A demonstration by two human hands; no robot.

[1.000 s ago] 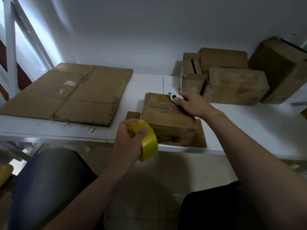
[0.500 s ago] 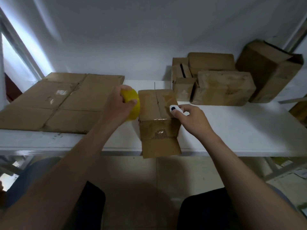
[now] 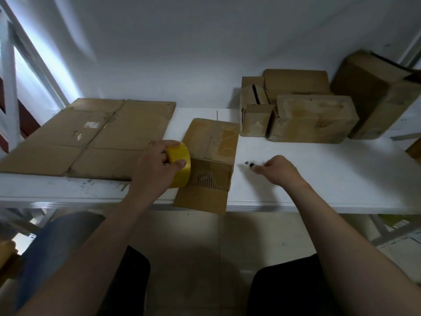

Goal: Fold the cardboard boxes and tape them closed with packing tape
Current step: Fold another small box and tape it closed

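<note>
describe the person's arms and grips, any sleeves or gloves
Left arm and right arm are bare as far as the frame shows, no sleeves. Left grip and right grip wear no gloves; no watch or ring seen, though the right is blurred.

A white table [image 3: 319,179] stands against a plain pale wall [image 3: 205,53]. Left of the table, daylight glares through what seems a white-framed window [image 3: 13,87]. Beneath the table lies a beige tiled floor [image 3: 193,236].

Open table [image 3: 330,179] lies right of the box [image 3: 211,142]; flat cardboard [image 3: 91,137] blocks left, stacked boxes [image 3: 307,119] behind
</note>
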